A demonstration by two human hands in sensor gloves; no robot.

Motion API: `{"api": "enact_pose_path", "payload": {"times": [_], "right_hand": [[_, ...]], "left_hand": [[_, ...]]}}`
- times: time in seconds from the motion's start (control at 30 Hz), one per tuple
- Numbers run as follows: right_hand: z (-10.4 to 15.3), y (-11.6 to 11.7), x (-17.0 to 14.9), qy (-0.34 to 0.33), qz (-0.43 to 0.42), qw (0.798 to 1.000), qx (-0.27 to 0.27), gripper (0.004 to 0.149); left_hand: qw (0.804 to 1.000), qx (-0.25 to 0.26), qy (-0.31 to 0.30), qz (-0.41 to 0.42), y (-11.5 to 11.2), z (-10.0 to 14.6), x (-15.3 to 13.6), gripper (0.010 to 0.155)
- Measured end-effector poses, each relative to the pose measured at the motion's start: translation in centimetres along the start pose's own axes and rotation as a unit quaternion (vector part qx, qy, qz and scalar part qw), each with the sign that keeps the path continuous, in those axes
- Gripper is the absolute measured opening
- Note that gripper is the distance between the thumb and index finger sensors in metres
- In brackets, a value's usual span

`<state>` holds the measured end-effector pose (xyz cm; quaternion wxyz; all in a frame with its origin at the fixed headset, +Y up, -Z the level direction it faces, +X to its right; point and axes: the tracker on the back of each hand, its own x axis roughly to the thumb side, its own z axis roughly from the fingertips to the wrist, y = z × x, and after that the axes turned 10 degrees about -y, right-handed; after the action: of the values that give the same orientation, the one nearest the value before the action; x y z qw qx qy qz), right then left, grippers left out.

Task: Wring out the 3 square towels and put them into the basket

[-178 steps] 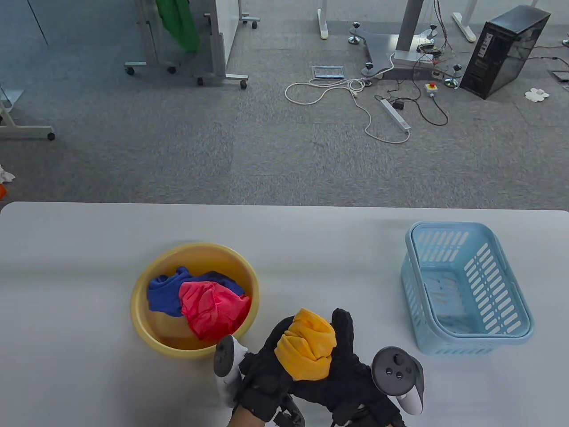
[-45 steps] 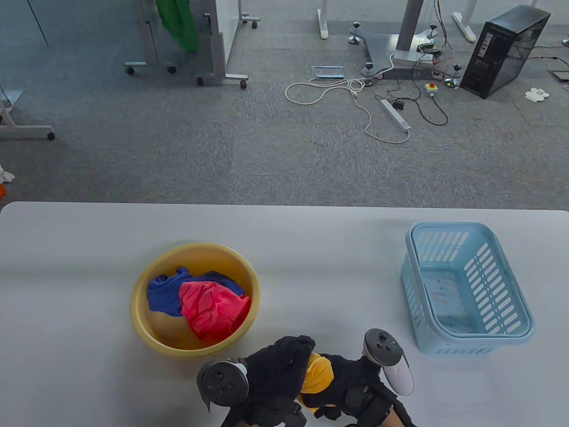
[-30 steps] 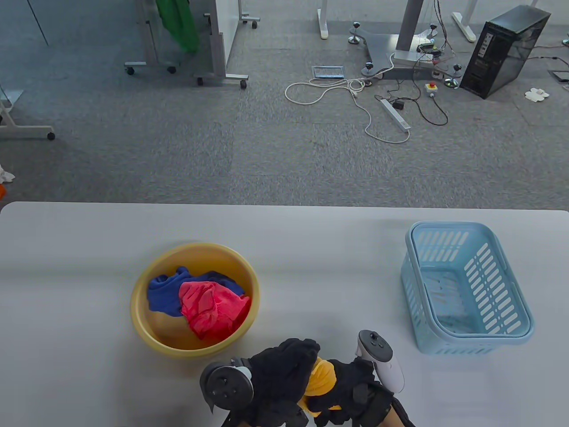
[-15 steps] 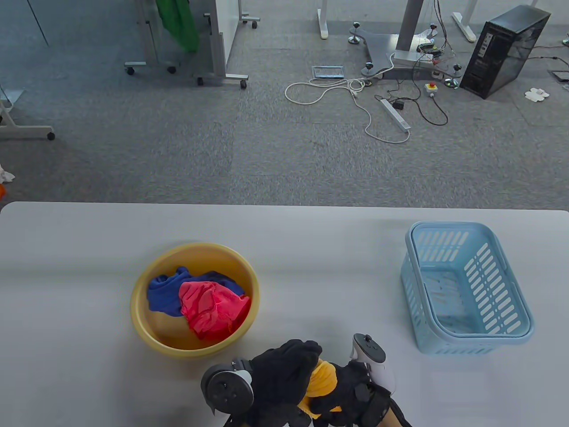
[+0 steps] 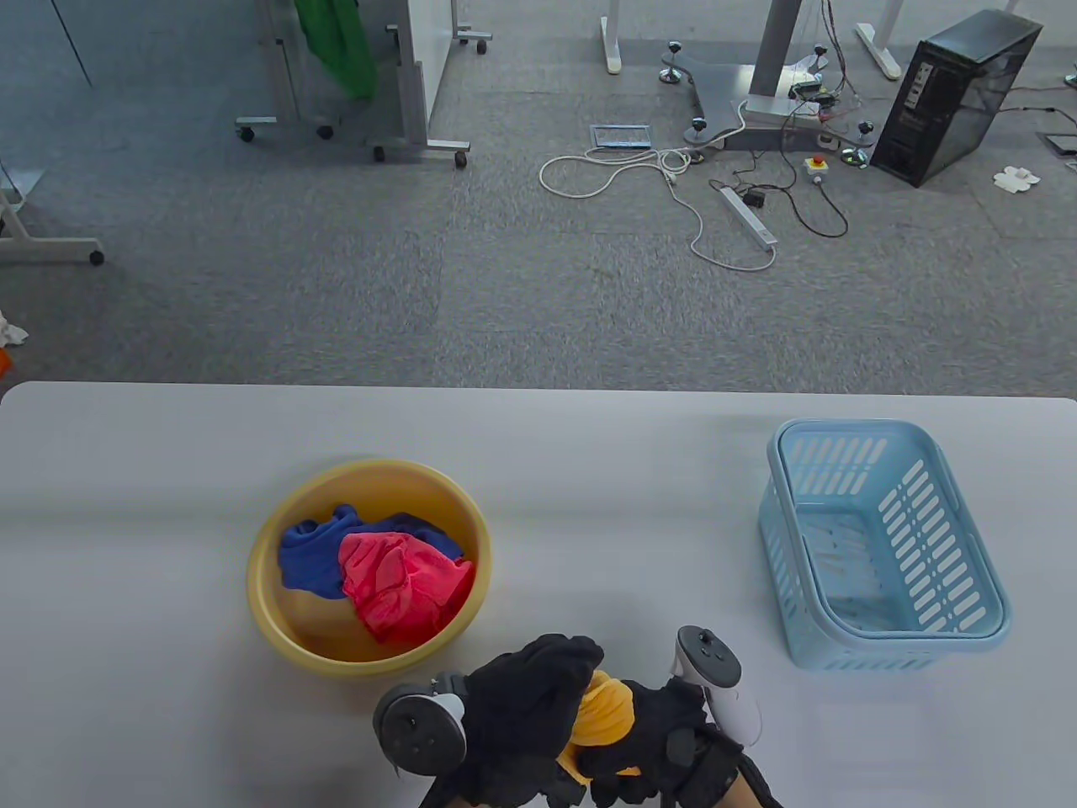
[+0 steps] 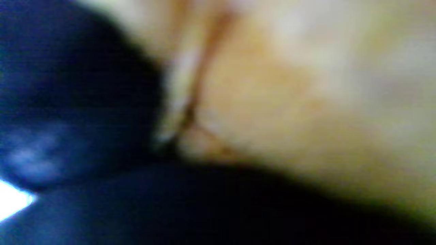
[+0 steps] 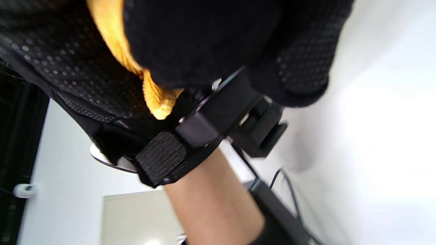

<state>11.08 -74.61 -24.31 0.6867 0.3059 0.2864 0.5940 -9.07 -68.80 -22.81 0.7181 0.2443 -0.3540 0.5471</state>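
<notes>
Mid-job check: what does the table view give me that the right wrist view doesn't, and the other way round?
Only the table view shows the yellow bowl with the blue towel and pink towel in it, and the blue basket with no towel in it. Only the right wrist view shows a bare forearm and the glove strap from below. Both show the orange towel gripped between the left hand and right hand.
</notes>
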Motion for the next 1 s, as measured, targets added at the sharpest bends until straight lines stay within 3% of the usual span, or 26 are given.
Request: {"api": "enact_pose_path", "payload": {"times": [0.13,0.27,0.37,0.5,0.67,0.77,1.0], "right_hand": [[0.6,-0.3,2.0,0.013,0.106,0.993,-0.05,0.081],[1.4,-0.3,3.7,0.019,0.23,0.966,-0.117,0.083],[1.6,-0.2,4.2,0.012,0.273,0.95,-0.15,0.084],[1.8,0.3,5.0,0.004,0.356,0.912,-0.205,0.083],[2.1,1.0,5.8,-0.013,0.427,0.874,-0.232,0.081],[2.5,1.4,6.2,-0.019,0.49,0.835,-0.249,0.08],[2.6,2.3,6.2,-0.03,0.56,0.781,-0.274,0.079]], "left_hand": [[0.999,0.018,0.026,0.011,0.1,0.3,-0.4,0.049],[0.996,0.038,0.082,0.012,-0.3,0.9,-0.7,0.049],[0.994,0.039,0.098,0.018,-0.4,0.9,-0.8,0.049],[0.99,0.032,0.134,0.03,-0.3,1.1,-1.2,0.049],[0.988,0.021,0.147,0.05,-0.4,1.2,-1.5,0.052],[0.976,0.005,0.201,0.077,-0.6,1.5,-1.9,0.053],[0.945,-0.037,0.297,0.132,-0.7,2.3,-3.1,0.058]]}}
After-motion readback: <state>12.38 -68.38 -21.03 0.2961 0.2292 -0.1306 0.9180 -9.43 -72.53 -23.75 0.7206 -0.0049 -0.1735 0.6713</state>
